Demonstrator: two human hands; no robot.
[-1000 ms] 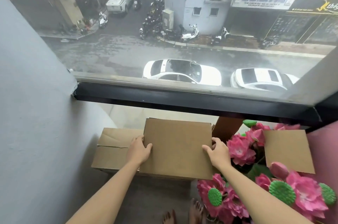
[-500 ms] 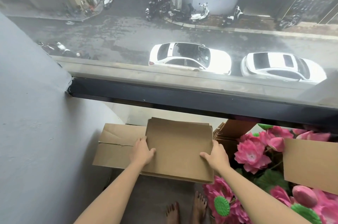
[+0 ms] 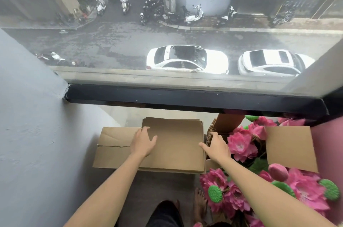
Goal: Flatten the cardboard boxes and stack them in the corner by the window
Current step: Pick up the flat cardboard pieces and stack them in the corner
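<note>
A stack of flattened brown cardboard sheets (image 3: 176, 145) lies in the floor corner under the window, on top of a wider flattened box (image 3: 113, 145) that sticks out to its left. My left hand (image 3: 143, 143) rests flat on the stack's left edge, fingers spread and straight. At the stack's right edge is my right hand (image 3: 216, 148), thumb on the top sheet and fingers extended along the side. Neither hand curls round the cardboard.
A grey wall (image 3: 37, 134) closes the left side. The black window sill (image 3: 185, 98) overhangs the corner. On the right, an open cardboard box with a raised flap (image 3: 289, 147) holds pink artificial lotus flowers (image 3: 241, 145), touching the stack. My bare foot (image 3: 200, 204) stands just behind.
The stack has come down onto the wider flattened box. My hands went from gripping its side edges to lying loosely on it. The view tilted a little.
</note>
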